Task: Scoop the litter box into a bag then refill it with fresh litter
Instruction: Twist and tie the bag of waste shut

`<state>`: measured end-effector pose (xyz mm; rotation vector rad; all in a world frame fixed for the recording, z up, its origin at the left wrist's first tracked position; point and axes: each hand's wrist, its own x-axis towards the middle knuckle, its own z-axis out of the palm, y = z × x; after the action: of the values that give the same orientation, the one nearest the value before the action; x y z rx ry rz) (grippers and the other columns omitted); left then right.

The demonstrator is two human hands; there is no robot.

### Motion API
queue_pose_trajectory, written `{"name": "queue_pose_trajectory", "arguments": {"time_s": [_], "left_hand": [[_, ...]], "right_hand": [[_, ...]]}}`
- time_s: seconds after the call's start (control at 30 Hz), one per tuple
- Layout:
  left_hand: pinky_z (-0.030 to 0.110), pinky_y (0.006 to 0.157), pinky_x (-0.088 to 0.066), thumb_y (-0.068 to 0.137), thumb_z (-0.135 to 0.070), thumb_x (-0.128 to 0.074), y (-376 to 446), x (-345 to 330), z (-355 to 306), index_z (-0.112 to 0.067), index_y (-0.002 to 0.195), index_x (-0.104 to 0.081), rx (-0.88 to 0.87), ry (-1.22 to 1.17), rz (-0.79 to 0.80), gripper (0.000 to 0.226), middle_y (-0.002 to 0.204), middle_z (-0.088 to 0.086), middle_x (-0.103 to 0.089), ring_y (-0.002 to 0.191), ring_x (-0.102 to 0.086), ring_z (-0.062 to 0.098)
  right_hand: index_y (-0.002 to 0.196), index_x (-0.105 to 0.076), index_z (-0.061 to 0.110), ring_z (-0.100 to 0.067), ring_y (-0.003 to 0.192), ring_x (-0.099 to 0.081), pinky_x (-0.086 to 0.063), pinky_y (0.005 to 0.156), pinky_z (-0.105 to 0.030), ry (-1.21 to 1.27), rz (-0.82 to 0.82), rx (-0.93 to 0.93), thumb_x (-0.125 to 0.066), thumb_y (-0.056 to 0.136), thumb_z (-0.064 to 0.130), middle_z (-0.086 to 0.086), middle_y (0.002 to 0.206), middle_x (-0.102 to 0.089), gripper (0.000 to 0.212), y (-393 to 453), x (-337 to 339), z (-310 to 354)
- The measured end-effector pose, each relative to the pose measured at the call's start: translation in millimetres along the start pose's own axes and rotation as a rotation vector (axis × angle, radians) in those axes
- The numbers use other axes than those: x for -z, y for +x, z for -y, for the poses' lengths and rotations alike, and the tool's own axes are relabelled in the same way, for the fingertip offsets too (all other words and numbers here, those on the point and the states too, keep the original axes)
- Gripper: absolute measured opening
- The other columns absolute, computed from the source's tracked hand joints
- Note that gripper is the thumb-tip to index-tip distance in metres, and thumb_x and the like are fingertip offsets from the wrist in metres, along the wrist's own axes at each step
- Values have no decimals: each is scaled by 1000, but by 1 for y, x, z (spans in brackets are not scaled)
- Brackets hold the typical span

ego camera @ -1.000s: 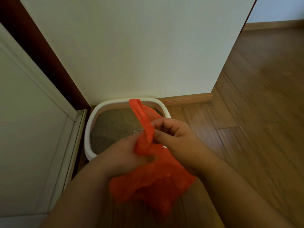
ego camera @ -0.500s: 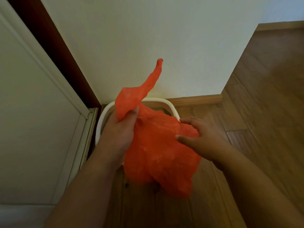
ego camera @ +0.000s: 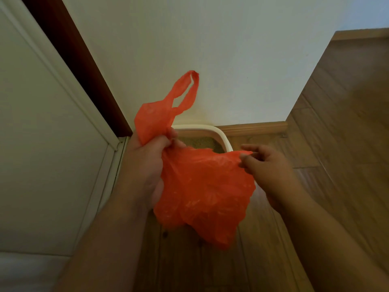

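Observation:
An orange plastic bag (ego camera: 202, 186) hangs in front of me, its body crumpled. My left hand (ego camera: 145, 165) grips the bag's left upper part, and one loop handle sticks up above that hand against the wall. My right hand (ego camera: 265, 167) pinches the bag's right top edge between thumb and fingers and holds it out to the right. Behind the bag, on the floor against the wall, lies the white litter box (ego camera: 223, 138), mostly hidden. A patch of sandy litter (ego camera: 200, 142) shows inside it.
A white wall (ego camera: 210, 49) stands right behind the box, with a wooden skirting board (ego camera: 256, 128) at its foot. A white door panel (ego camera: 42, 144) and dark wood frame (ego camera: 80, 66) close off the left. Wooden floor (ego camera: 336, 144) stretches to the right and toward me.
The bunched bag has been pulled apart. My right hand moved out to the right and now pinches the bag's edge; the handle has opened into a loop above my left hand.

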<state>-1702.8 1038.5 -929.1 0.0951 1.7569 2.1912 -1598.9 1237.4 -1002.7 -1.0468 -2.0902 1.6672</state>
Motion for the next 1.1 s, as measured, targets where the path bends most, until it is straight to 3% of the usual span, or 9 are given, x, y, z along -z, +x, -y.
{"name": "queue_pose_trajectory", "arguments": {"time_s": [0.1,0.2,0.27,0.47,0.73,0.83,0.9,1.0,1.1], "left_hand": [[39,76,-52,86,7,-44,-2,1,-1,-9,70,-60,59,-139,44,28,64,6,-52,54,-51,14],[38,76,-48,84,3,-43,-6,3,-1,-14,61,-66,63,-198,106,36,67,5,-47,51,-44,12],[38,75,-47,85,1,-45,-6,4,-1,-14,66,-67,56,-233,128,33,70,4,-51,50,-42,11],[32,65,-52,101,-20,-58,-3,3,0,-11,95,-70,85,-239,149,17,71,0,-57,48,-39,9],[15,36,-28,98,-35,-65,-7,0,3,-25,73,-57,44,141,80,29,52,-10,-44,39,-37,2],[31,65,-60,82,-36,-82,-9,0,9,-20,93,-72,8,273,188,22,81,-6,-77,73,-75,12],[50,86,-60,71,-37,-92,-8,1,14,-28,115,-71,56,295,282,49,109,2,-78,100,-75,24],[46,76,-62,56,-37,-100,-10,-3,21,-31,131,-57,131,334,277,86,113,1,-76,95,-75,19],[52,83,-61,57,-29,-99,-12,-9,26,-28,133,-55,107,322,231,88,113,6,-76,101,-75,28]], "right_hand": [[140,-50,35,-23,106,-64,-57,72,-33,41,40,-88,-68,93,37,-5,127,-59,50,0,-1,-2],[149,-33,49,-35,137,-40,-47,97,-51,-193,152,-180,-64,88,59,-3,161,-24,70,-4,-5,-10],[148,-36,50,-35,142,-34,-40,104,-57,-76,224,-256,-63,88,61,3,164,-18,66,-11,-12,-9],[123,-63,21,-22,120,-62,-47,105,-46,484,329,-394,-77,85,36,-2,129,-67,43,-15,-20,-1],[127,-60,6,-24,91,-73,-63,68,-34,732,127,-268,-68,90,1,-18,116,-71,39,-22,-15,20],[128,-56,8,-26,87,-74,-62,64,-36,779,201,-170,-65,86,-11,-17,111,-71,47,-34,-13,34],[125,-59,5,-29,87,-69,-63,69,-38,773,290,-87,-60,87,-16,-22,106,-69,44,-40,-15,39],[117,-64,6,-26,85,-64,-57,71,-36,593,393,80,-58,87,-18,-15,94,-64,39,-48,-17,41],[104,-67,10,-19,81,-65,-56,69,-32,500,497,153,-52,87,-22,-7,88,-67,39,-53,-17,42]]}}
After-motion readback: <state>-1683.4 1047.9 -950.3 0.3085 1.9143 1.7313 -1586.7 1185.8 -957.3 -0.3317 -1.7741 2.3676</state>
